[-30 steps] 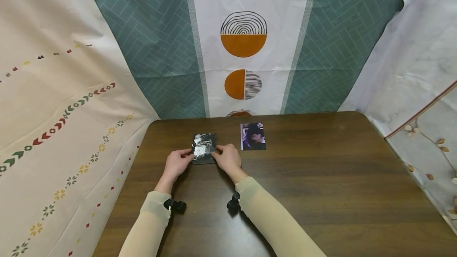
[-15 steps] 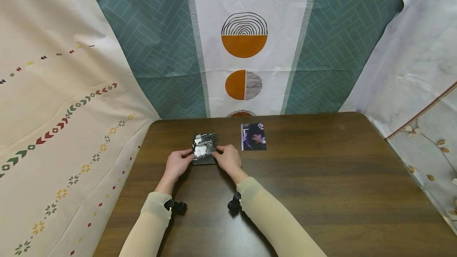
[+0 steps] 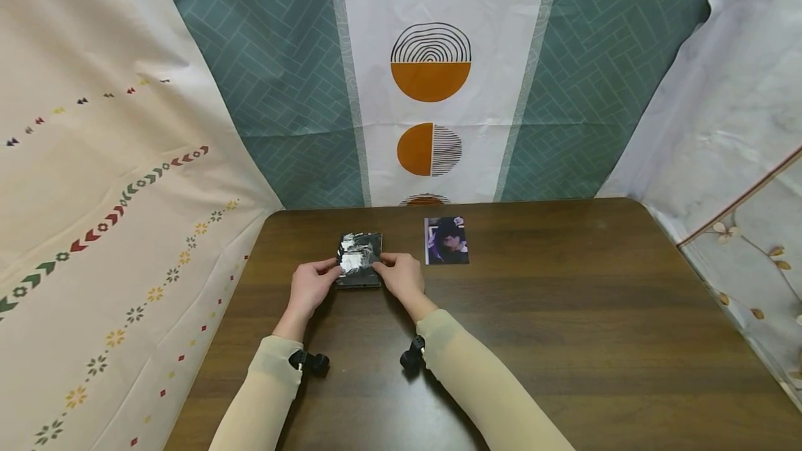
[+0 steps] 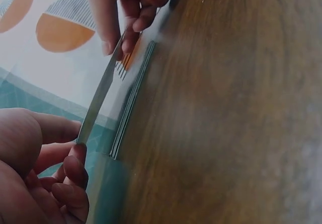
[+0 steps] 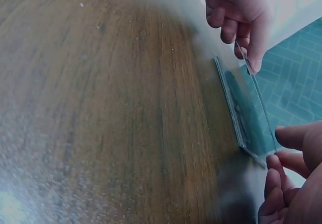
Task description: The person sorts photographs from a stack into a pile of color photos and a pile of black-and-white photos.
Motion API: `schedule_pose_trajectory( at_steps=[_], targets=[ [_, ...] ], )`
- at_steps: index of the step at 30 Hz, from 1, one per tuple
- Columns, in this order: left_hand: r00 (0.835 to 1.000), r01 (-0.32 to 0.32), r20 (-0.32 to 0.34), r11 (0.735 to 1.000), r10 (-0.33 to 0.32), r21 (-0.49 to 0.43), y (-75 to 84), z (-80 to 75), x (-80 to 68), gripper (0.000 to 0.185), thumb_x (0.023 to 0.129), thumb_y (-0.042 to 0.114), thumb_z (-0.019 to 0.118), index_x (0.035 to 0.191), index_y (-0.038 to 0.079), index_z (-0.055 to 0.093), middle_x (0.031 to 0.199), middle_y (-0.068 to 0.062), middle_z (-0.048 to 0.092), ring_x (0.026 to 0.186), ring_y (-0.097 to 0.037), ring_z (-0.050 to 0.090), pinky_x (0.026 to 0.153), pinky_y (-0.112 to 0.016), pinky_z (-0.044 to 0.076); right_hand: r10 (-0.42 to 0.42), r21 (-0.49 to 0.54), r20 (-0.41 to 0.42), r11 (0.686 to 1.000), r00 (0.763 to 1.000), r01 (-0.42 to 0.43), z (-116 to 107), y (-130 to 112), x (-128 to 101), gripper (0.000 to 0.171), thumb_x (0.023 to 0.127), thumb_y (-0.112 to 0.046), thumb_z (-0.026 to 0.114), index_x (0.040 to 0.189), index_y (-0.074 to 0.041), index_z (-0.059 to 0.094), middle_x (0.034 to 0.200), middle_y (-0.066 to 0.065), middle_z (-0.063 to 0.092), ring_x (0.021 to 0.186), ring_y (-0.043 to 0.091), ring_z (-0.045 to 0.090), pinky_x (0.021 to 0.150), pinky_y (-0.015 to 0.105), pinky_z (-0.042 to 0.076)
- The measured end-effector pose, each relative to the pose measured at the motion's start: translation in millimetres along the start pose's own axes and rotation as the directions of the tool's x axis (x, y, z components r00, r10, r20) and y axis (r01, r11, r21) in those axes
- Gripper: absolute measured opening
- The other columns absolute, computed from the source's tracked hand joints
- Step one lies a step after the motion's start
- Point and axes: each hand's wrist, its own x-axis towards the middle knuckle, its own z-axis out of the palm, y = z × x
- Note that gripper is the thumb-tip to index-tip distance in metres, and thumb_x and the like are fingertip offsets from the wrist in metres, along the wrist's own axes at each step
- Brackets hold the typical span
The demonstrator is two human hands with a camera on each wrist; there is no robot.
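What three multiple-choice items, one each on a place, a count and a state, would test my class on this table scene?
1. Where does the photo card lie?
A. right of the stack of sleeves
B. under it
C. on the floor

2. How many hands grip the top sleeve?
A. none
B. one
C. two

3. How does the top sleeve lie?
A. flat on the stack
B. lifted off it at an angle
C. crumpled

Key: 1 A, it lies apart on the table; 2 C, left hand and right hand pinch its ends; 3 B, the wrist views show a gap beneath it.
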Motion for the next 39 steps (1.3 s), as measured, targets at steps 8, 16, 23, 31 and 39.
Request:
schedule_pose_trajectory(
  at_steps=[8, 16, 23, 31, 39],
  targets=[
    [0.999, -0.055, -0.005, 0.998, 0.054, -0.032, 10.8, 6.0, -9.0, 0.039, 0.093, 0.021, 0.083, 0.127, 0.001, 0.078, 0.097, -0.010, 0.076, 0.087, -0.024, 0.062, 0.071, -0.032, 0.047, -0.084, 0.050, 0.011, 0.995, 0.996, 0.083, -15, 12, 0, 0.041, 0.093, -0.026, 0.084, 0.128, -0.006, 0.079, 0.097, 0.001, 0.079, 0.094, 0.021, 0.073, 0.088, 0.042, 0.057],
    [0.983, -0.099, 0.153, 0.995, 0.098, -0.006, 25.2, 28.8, -27.2, 0.040, 0.092, 0.020, 0.085, 0.127, 0.003, 0.079, 0.091, -0.003, 0.076, 0.080, -0.017, 0.062, 0.066, -0.031, 0.047, -0.111, 0.025, 0.126, 0.994, 0.986, 0.108, -60, 40, -14, 0.060, 0.090, -0.025, 0.087, 0.143, -0.005, 0.068, 0.089, -0.001, 0.078, 0.082, 0.012, 0.070, 0.080, 0.036, 0.055],
    [0.948, -0.167, 0.279, 0.985, 0.151, 0.032, 42.6, 54.4, -43.1, 0.035, 0.093, 0.020, 0.084, 0.121, 0.000, 0.080, 0.080, 0.003, 0.075, 0.064, -0.011, 0.052, 0.060, -0.029, 0.040, -0.090, -0.081, 0.191, 0.991, 0.977, 0.107, -97, 59, -33, 0.067, 0.090, -0.029, 0.088, 0.148, -0.005, 0.064, 0.086, -0.006, 0.076, 0.074, 0.009, 0.066, 0.069, 0.032, 0.052],
    [0.910, -0.225, 0.367, 0.973, 0.192, 0.049, 53.6, 82.5, -57.7, 0.050, 0.090, 0.022, 0.086, 0.131, -0.005, 0.074, 0.073, 0.008, 0.071, 0.057, -0.007, 0.051, 0.056, -0.027, 0.041, -0.039, -0.136, 0.222, 0.988, 0.974, 0.071, -126, 81, -55, 0.074, 0.089, -0.027, 0.089, 0.151, 0.001, 0.059, 0.080, -0.009, 0.072, 0.068, 0.009, 0.061, 0.066, 0.032, 0.048],
    [0.870, -0.268, 0.445, 0.962, 0.215, 0.059, 64.3, 99.2, -64.5, 0.057, 0.088, 0.022, 0.086, 0.136, -0.004, 0.071, 0.077, 0.006, 0.074, 0.061, -0.006, 0.058, 0.058, -0.026, 0.045, -0.024, -0.234, 0.268, 0.968, 0.963, 0.089, -148, 90, -67, 0.080, 0.089, -0.027, 0.089, 0.154, 0.004, 0.053, 0.080, -0.008, 0.068, 0.065, 0.010, 0.059, 0.062, 0.032, 0.048]
  ],
)
